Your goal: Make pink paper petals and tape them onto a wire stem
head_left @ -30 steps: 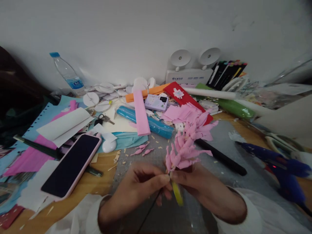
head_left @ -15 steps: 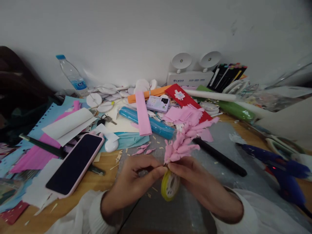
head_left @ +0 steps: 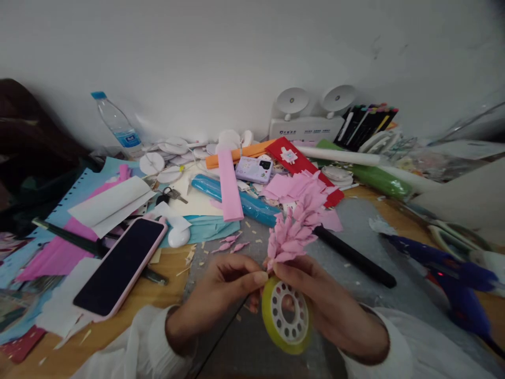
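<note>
- Pinches the dark stem [head_left: 221, 337] between thumb and fingers of the left hand [head_left: 226, 289], tips together right under the pink cluster [head_left: 292, 234], probably to steady so thin a part close to the base.
- Clamps the base of the pink cluster with the fingers of the right hand [head_left: 327, 302], thumb in front, likely to spare the delicate tips from crushing.
- Holds the pink cluster upward from between both hands, leaning to the right, presumably for a plain view of the base.
- Hangs the yellow tape roll [head_left: 269, 318] just below the thumbs, in front of the right palm; cannot tell whether by the tape itself or by hidden fingers.
- Lying on the grey mat [head_left: 351, 223] just beyond the left hand: loose pink pieces [head_left: 226, 245], seemingly placed within easy reach.
- Set to the right: the black rod [head_left: 357, 258] and, farther out, the blue glue gun [head_left: 442, 260], apparently clear of the working spot.
- Resting at the left of the wooden surface [head_left: 171, 263], well apart from the pinch: the phone [head_left: 120, 266], perhaps merely put aside.
</note>
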Available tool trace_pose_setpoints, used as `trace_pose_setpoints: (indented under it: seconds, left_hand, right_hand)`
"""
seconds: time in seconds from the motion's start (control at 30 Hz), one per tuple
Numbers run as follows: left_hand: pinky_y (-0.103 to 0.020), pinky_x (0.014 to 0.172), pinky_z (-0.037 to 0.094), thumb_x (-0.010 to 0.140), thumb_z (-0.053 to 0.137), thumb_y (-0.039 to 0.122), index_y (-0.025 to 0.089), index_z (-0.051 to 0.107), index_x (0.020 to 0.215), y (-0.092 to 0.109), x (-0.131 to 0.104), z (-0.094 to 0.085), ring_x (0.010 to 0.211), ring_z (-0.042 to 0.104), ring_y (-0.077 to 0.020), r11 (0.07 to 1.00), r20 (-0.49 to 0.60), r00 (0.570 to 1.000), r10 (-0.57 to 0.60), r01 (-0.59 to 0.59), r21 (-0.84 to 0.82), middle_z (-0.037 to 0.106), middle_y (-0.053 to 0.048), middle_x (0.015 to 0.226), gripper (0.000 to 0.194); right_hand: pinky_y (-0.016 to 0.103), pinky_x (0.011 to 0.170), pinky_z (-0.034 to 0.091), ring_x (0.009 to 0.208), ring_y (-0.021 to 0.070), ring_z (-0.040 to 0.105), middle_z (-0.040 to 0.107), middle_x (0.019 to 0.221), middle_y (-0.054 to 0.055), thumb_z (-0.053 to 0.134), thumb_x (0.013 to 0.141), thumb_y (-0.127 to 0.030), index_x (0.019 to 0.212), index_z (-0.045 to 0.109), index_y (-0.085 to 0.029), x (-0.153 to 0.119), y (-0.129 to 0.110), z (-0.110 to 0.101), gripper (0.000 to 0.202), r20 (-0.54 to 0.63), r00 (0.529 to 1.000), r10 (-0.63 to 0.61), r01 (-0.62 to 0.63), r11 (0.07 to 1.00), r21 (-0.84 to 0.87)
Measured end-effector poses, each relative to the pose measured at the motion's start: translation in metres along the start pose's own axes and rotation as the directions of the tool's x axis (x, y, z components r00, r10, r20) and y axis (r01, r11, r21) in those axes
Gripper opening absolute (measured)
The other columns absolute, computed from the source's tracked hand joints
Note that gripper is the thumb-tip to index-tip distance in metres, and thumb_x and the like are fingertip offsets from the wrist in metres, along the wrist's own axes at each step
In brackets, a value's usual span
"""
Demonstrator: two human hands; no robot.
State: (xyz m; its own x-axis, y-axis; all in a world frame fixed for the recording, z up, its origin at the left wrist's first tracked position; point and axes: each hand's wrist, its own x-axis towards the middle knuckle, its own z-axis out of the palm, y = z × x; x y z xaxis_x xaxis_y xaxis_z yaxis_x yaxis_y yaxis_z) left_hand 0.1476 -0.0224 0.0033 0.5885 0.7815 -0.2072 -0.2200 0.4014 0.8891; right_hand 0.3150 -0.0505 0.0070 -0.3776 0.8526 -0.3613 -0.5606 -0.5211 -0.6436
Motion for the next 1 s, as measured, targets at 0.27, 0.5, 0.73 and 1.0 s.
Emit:
trace_pose_setpoints:
  seconds: [0.27, 0.5, 0.73, 1.0]
  left_hand:
    - [-0.018, 0.055, 0.044, 0.072, 0.075, 0.028, 0.011, 0.07, 0.07, 0.015, 0.006, -0.001, 0.056, 0.053, -0.008, 0.996, -0.013, 0.999, -0.032, 0.033, 0.087, 0.062, 0.0, 0.062, 0.018]
    - [-0.019, 0.052, 0.047, 0.07, 0.077, 0.032, 0.011, 0.07, 0.076, 0.009, 0.005, -0.013, 0.052, 0.056, -0.0078, 0.962, 0.112, 0.962, -0.249, 0.259, -0.083, 0.064, -0.001, 0.064, 0.022]
    - [-0.018, 0.053, 0.043, 0.071, 0.077, 0.029, 0.012, 0.069, 0.07, 0.012, 0.003, -0.005, 0.053, 0.052, -0.0068, 0.988, 0.035, 0.996, -0.079, 0.083, -0.133, 0.06, 0.0, 0.061, 0.019]
    - [-0.016, 0.053, 0.038, 0.074, 0.074, 0.027, 0.014, 0.067, 0.071, 0.051, -0.014, 0.026, 0.057, 0.05, -0.006, 0.984, -0.074, 0.982, 0.176, -0.174, 0.038, 0.057, 0.002, 0.064, 0.015]
  right_hand:
    - [0.013, 0.049, 0.042, 0.054, 0.0056, 0.062, 0.068, 0.065, -0.003, 0.076, 0.075, -0.032, 0.077, 0.067, -0.016, 0.004, 0.002, -0.002, 0.018, -0.033, 0.999, -0.04, 0.038, 0.997, -0.071]
    - [0.016, 0.052, 0.045, 0.056, 0.0095, 0.066, 0.069, 0.064, 0.0, 0.072, 0.079, -0.034, 0.08, 0.067, -0.015, 0.004, 0.003, -0.003, 0.019, -0.01, 1.0, 0.007, -0.008, 0.987, -0.162]
    - [0.02, 0.062, 0.049, 0.062, 0.0086, 0.064, 0.066, 0.074, -0.002, 0.072, 0.078, -0.029, 0.092, 0.065, -0.02, -0.005, -0.003, 0.003, 0.018, 0.054, 0.994, -0.098, 0.101, 0.992, -0.073]
    - [0.014, 0.059, 0.047, 0.069, 0.0066, 0.058, 0.062, 0.08, -0.004, 0.071, 0.08, -0.027, 0.084, 0.063, -0.022, -0.048, -0.022, 0.029, 0.011, -0.019, 0.966, -0.256, 0.246, 0.944, -0.219]
